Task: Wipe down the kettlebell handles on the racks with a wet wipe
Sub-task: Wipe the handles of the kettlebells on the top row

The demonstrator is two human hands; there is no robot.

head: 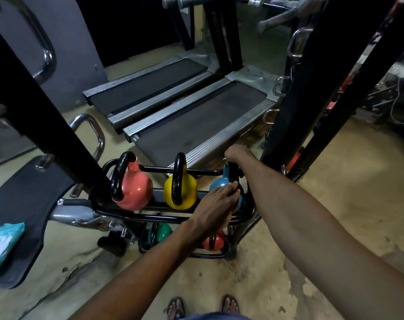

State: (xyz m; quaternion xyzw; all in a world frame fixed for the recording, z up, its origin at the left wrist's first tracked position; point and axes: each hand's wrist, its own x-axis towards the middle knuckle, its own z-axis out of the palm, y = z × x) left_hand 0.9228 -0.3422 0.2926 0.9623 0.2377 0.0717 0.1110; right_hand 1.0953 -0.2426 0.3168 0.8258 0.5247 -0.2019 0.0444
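A black two-tier rack [196, 172] holds a pink kettlebell [136, 188], a yellow kettlebell [189, 186] and a blue kettlebell [219, 182] on its top shelf. My right hand [237, 153] grips the top of the blue kettlebell's black handle; no wipe shows in it. My left hand [216, 202] lies on the blue kettlebell's body, fingers straight. A green kettlebell [163, 232] and a red kettlebell [216, 242] sit on the lower shelf, partly hidden by my left arm.
A teal pack of wet wipes [2, 244] lies on a black bench pad [27, 204] at the left. Black machine posts [48, 121] [298, 93] flank the rack. Two treadmills [196, 121] stand behind it. My sandalled feet [203, 307] are on the concrete floor.
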